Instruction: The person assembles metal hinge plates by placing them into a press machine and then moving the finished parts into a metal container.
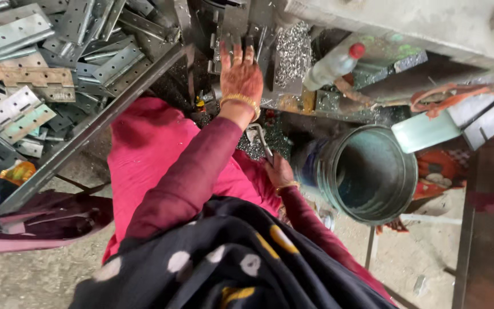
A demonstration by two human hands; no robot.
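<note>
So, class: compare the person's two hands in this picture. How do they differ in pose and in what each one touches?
The left hand is stretched far forward with fingers spread flat on metal pieces; the right hand stays close to the body, curled. The left hand grips nothing; the right hand holds a bent metal part beside the round bucket. Both wear a gold bangle and a dark red sleeve.
</note>
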